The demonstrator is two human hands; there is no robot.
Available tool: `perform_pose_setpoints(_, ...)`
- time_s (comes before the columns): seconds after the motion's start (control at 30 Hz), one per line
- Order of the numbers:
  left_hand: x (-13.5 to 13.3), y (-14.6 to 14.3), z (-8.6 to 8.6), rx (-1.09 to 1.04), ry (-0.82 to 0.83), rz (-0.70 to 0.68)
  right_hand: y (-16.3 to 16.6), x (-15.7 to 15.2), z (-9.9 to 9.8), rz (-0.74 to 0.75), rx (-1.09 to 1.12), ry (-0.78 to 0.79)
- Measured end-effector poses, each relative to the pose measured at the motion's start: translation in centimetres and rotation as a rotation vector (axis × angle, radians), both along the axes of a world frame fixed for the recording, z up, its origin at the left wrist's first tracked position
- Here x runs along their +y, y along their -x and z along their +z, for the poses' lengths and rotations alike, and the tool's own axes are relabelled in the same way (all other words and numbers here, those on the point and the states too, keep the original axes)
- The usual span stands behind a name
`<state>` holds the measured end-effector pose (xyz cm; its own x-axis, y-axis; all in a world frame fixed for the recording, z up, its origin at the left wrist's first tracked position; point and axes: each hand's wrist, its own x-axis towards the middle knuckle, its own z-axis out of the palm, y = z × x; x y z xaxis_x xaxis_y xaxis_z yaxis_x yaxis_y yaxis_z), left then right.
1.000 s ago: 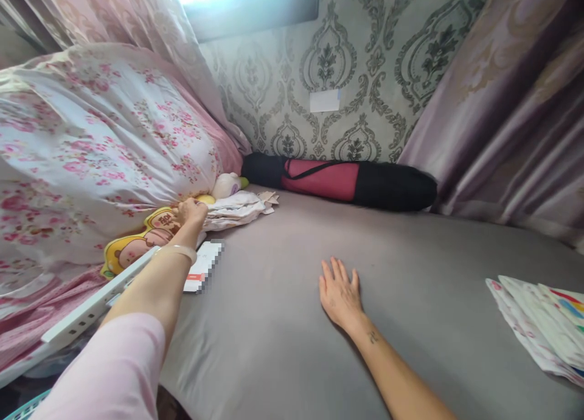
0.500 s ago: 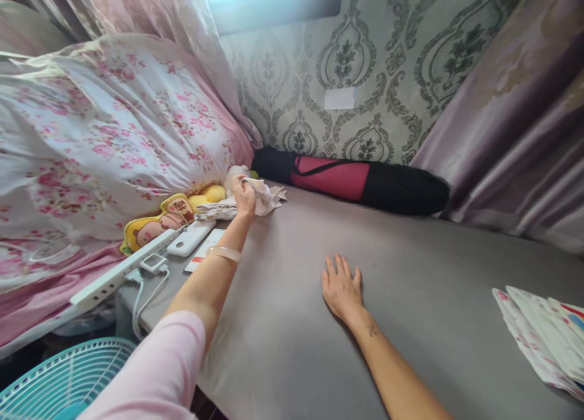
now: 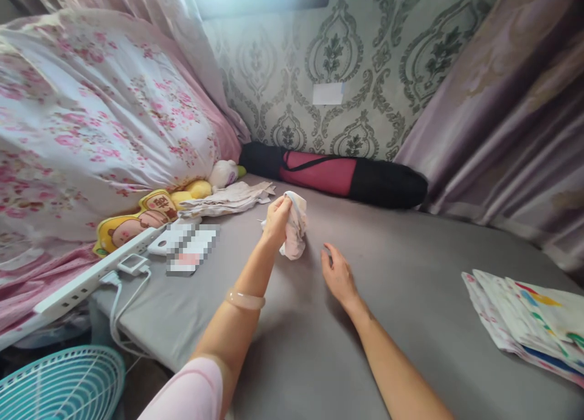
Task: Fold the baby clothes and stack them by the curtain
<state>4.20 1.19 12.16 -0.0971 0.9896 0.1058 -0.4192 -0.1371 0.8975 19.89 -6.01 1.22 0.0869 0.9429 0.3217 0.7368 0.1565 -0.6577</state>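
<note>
A crumpled pale cloth (image 3: pixel 295 228) hangs from my left hand (image 3: pixel 276 220), whose fingers are closed on its upper part. What the cloth is exactly, its folds hide. To the right of it, my right hand (image 3: pixel 339 275) is over the grey sheet (image 3: pixel 401 274), thumb and fingers apart and holding nothing. Behind my left hand lies a flat pile of light cloths (image 3: pixel 228 199). Folded white cloths with coloured prints (image 3: pixel 524 316) are stacked at the right.
A black and red long bag (image 3: pixel 319 172) lies along the wall. At the left are a power strip (image 3: pixel 98 268) with white cables, a blurred-out flat item (image 3: pixel 191 250), yellow plush toys (image 3: pixel 150 216) and a turquoise fan (image 3: pixel 64 380) below the bed edge.
My left hand has drawn a cloth off the pile, toward me and to the right. My right hand has lifted from lying flat, its fingers now more curved. The view has shifted slightly.
</note>
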Motion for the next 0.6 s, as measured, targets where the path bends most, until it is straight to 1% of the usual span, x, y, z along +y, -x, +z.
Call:
perform_pose_setpoints(0.1, -1.0, -1.1, 0.5, -0.071, 0.057, -0.076, -0.5, 0.2, 1.1, -0.007, 0.16, -0.135)
perform_pose_setpoints(0.17, -1.6, -1.9, 0.5, -0.108, 0.085, -0.139, -0.6, 0.1, 1.6, 0.033, 0.194, -0.208)
perform_pose_setpoints(0.27, -2.3, -3.0, 0.3, -0.166, 0.146, -0.235, -0.7, 0.1, 1.7, 0.133, 0.189, -0.282)
perform_pose_setpoints(0.37, -2.8, -3.4, 0.4, -0.156, 0.2, -0.34, -1.1, 0.3, 1.6, 0.183, 0.222, -0.271)
perform_pose_setpoints(0.43, -2.9, -2.9, 0.7, -0.095, 0.188, -0.354, -1.8, 0.5, 2.2, 0.208, 0.258, -0.225)
perform_pose_setpoints(0.5, -2.9, -1.8, 1.1, -0.028, 0.152, -0.306, -3.0, 0.3, 3.7, 0.203, 0.302, -0.175)
perform_pose_setpoints(0.6, -2.9, 0.1, 1.5, 0.064, 0.11, -0.228, -5.0, -1.0, 7.4, 0.122, 0.386, -0.102)
